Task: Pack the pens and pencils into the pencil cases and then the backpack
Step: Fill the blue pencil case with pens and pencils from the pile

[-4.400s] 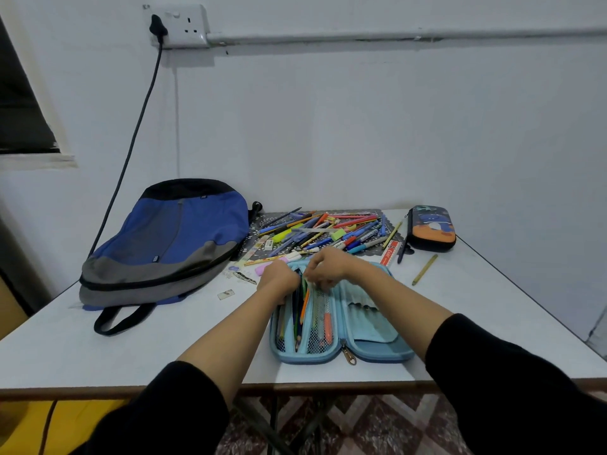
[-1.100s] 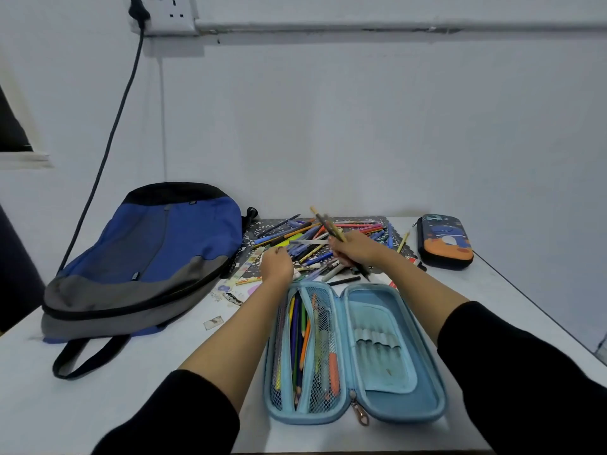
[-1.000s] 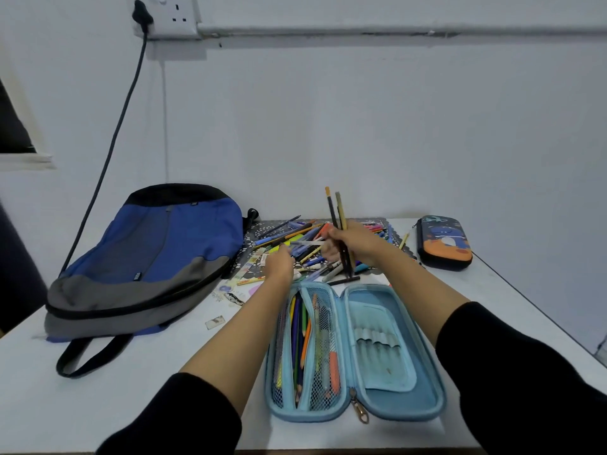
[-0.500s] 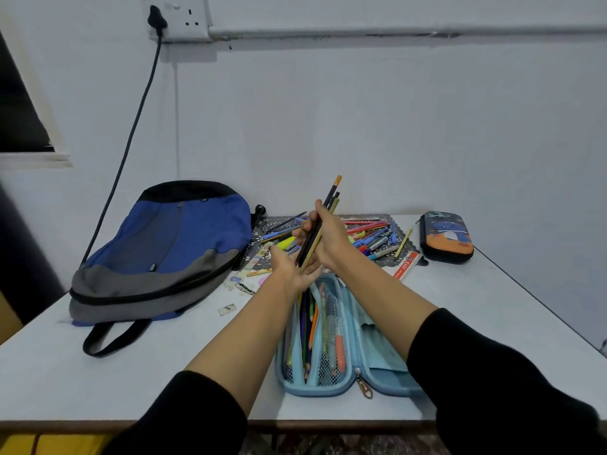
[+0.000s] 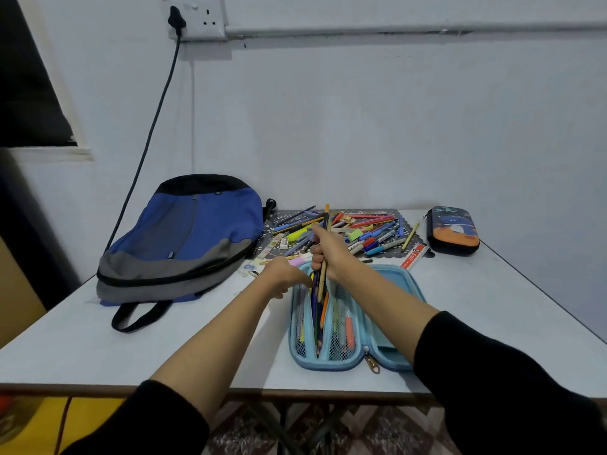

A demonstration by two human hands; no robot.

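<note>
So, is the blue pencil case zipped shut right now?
No, the blue pencil case lies open flat, with pens visible inside it.

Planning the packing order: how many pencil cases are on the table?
2. An open light-blue case lies at the near edge; a closed dark-and-orange case sits far right. The backpack could hide more.

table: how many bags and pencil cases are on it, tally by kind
backpack: 1
pencil cases: 2 (open light blue pencil case, shut dark pencil case)
total: 3
loose pens and pencils: they overlap too much to count, so they are left out of the total
</note>
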